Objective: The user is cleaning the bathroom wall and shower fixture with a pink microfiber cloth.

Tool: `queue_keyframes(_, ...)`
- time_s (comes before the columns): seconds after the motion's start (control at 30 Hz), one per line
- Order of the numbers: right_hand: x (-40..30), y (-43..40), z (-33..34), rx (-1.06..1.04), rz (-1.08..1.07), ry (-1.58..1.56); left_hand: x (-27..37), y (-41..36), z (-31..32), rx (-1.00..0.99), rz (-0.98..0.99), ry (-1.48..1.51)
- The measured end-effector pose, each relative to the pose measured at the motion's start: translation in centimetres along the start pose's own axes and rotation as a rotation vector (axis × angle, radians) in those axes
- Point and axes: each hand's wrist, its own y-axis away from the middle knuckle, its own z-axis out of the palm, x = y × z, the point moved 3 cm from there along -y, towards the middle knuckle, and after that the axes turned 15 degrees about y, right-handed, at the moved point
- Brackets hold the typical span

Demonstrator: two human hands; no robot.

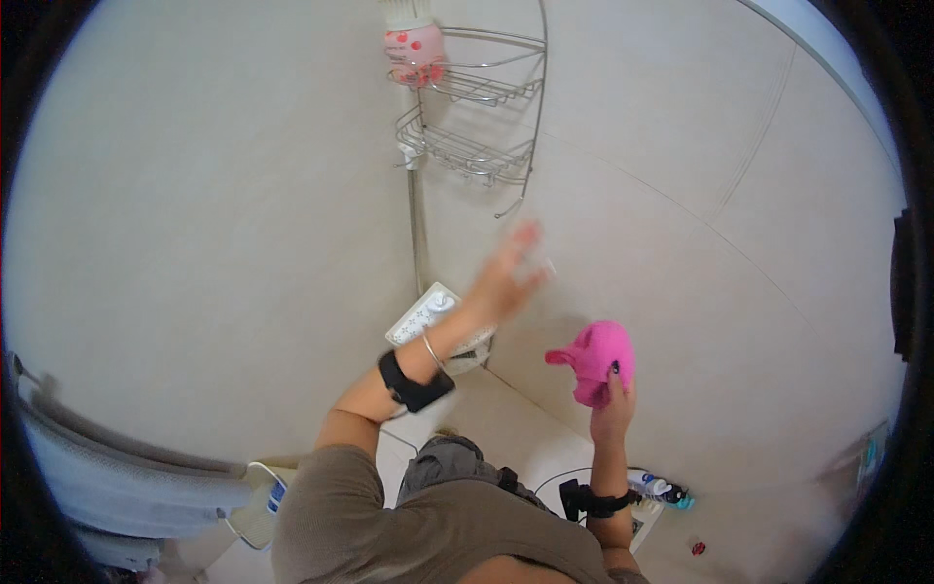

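My right hand grips a bright pink cloth, bunched up with a flap sticking out to the left. The thumb lies across its near side, and the hand is close to the right-hand wall. My left hand is stretched forward, blurred, its fingers apart and nothing seen in them. It is just below the hooked lower end of a metal wire corner rack. A small pale thing shows by its fingertips, too unclear to name. Whether the left hand touches the wall I cannot tell.
A pink bottle stands on the rack's upper tier. Below my left forearm is a white patterned shelf. Grey towels hang at left, beside a pale yellow bin. Several bottles stand low at right.
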Motion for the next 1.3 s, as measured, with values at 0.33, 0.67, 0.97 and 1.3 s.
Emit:
queue_keyframes(0.33,-0.9,1.3,0.5,0.199,-0.181,-0.135,3.2,-22.6,-24.0,0.473,0.033,-0.273)
queue_keyframes(0.67,-0.6,2.6,1.4,0.368,-0.21,-0.186,2.3,-23.8,-22.5,0.468,0.037,-0.477)
queue_keyframes(0.97,-0.5,3.3,0.2,0.445,-0.237,-0.105,3.2,-23.6,-21.1,0.454,0.231,-0.456)
queue_keyframes(1.3,0.0,3.6,-3.5,0.465,-0.186,-0.113,13.0,-20.8,-16.0,0.212,0.79,-0.44)
